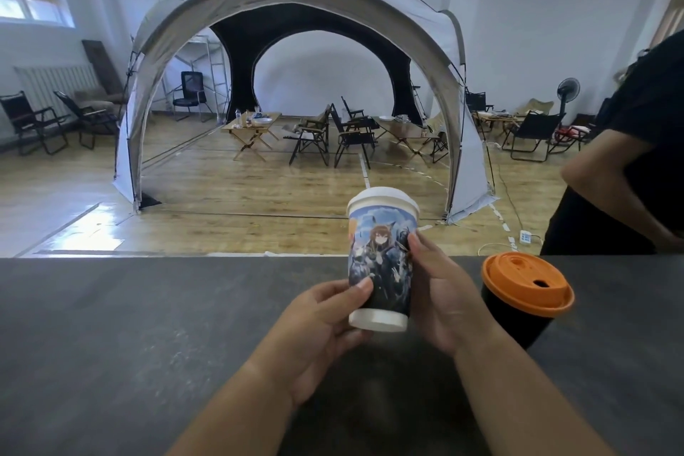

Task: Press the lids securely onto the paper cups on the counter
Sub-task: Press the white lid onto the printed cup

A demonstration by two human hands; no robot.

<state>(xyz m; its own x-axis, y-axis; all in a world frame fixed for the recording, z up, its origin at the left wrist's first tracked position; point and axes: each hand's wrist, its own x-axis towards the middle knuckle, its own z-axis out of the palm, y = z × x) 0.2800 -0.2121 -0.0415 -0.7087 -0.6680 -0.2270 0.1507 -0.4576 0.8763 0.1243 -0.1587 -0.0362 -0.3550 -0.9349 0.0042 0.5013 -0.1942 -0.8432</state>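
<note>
A tall paper cup with a printed cartoon figure is held upright above the dark counter, a white lid sitting on its rim. My left hand grips its lower left side near the base. My right hand clasps its right side, fingertips on the print. Just to the right stands a black cup on the counter, capped by an orange lid with a sip hole.
A person in black stands beyond the counter's far right edge, arm bent. Past the counter lies a wooden floor with a large dome tent, folding chairs and low tables. The counter stretches left and right of the cups.
</note>
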